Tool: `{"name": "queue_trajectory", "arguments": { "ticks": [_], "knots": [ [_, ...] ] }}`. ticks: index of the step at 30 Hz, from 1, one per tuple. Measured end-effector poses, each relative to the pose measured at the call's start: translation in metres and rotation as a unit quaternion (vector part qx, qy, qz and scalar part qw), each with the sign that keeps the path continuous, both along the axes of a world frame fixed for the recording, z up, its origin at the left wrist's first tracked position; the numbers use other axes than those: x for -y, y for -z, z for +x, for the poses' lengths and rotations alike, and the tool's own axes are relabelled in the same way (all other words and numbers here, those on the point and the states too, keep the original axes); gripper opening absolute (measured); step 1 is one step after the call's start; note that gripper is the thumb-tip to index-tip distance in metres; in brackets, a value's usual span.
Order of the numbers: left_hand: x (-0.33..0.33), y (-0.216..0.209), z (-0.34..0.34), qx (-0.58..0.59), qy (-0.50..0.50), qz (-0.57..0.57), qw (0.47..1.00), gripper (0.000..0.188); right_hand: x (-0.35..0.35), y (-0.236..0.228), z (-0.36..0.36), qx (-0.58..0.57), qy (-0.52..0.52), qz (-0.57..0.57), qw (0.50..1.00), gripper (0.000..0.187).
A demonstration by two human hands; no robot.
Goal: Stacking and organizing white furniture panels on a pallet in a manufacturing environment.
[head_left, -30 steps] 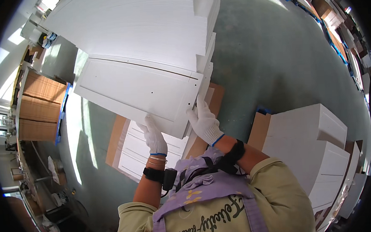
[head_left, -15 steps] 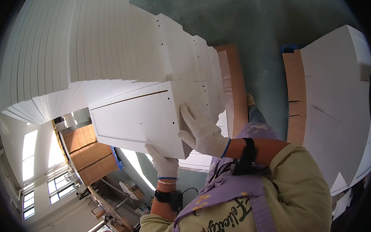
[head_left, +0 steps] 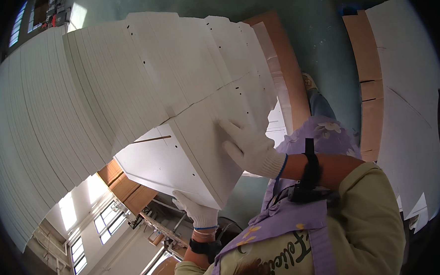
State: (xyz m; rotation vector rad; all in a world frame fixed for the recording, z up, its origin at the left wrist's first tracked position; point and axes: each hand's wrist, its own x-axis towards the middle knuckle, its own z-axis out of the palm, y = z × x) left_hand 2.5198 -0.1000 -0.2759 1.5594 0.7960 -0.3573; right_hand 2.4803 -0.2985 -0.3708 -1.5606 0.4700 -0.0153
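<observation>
- A gloved right hand lies against the white side of a panel stack, forefinger extended and thumb set apart; it is open and clasps nothing.
- A gloved left hand touches the near edge of the white front panel, close to its corner; whether its fingers close around that edge cannot be told.
- The front panel, marked with a dark slot and small holes, faces the lower left at the stack's near end.
- Layered white boards fan out along the left, close-set and tilted.
- Brown cardboard shows at the stack's right-hand side, above a grey-green floor.
- Across a strip of that floor, well apart, stands a second white stack, with a brown card strip along its near side.
- Wood-toned boards and bright windows appear at lower left.
- The right forearm enters from the right, nearly level, banded by a black strap.
- The left arm rises from the bottom, wrist beneath the panel corner, beside a purple apron.
</observation>
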Motion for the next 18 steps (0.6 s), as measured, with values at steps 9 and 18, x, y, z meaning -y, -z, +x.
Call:
{"name": "queue_trajectory", "arguments": {
  "ticks": [9, 18],
  "knots": [
    [-0.008, 0.000, -0.001, 0.003, 0.039, 0.045, 0.998, 0.063, 0.009, 0.036, 0.022, -0.010, 0.024, 0.028, 0.999, 0.044],
    [-0.005, 0.000, -0.003, 0.005, 0.068, 0.021, 0.997, 0.067, 0.015, 0.031, 0.032, -0.008, -0.011, 0.022, 1.000, 0.048]
  ]
}}
